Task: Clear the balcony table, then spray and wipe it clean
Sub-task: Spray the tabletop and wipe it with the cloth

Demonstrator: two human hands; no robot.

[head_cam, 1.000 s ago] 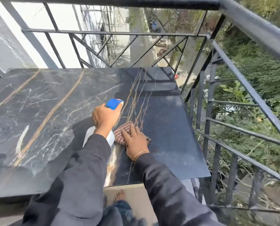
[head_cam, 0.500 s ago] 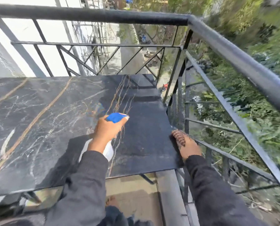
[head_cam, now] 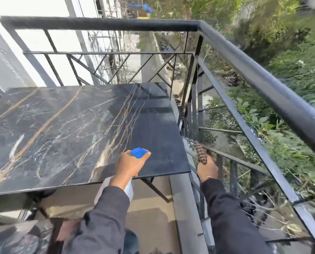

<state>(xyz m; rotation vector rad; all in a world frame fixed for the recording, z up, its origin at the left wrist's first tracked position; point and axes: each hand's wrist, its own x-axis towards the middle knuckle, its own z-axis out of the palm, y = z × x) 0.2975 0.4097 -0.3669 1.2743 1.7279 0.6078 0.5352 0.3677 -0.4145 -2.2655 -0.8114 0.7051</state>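
The dark marble table point(head_cam: 70, 125) with gold and white veins fills the left and middle of the head view. My left hand point(head_cam: 130, 166) grips a white spray bottle point(head_cam: 129, 189) with a blue nozzle point(head_cam: 138, 152) over the table's near right corner. My right hand point(head_cam: 207, 170) is off the table's right edge, beside the railing bars. It holds a bunched checked cloth point(head_cam: 201, 153) that sticks up from the fist.
A black metal railing point(head_cam: 262, 85) runs along the far and right sides of the balcony, close to the table's right edge. Beyond it lies a drop to greenery point(head_cam: 290, 147). The tan balcony floor point(head_cam: 149, 217) and table legs point(head_cam: 156, 189) show below the tabletop.
My right hand lifted the cloth off the tabletop and carried it right, past the table edge to the railing. My left hand with the bottle drew back toward the near right corner.
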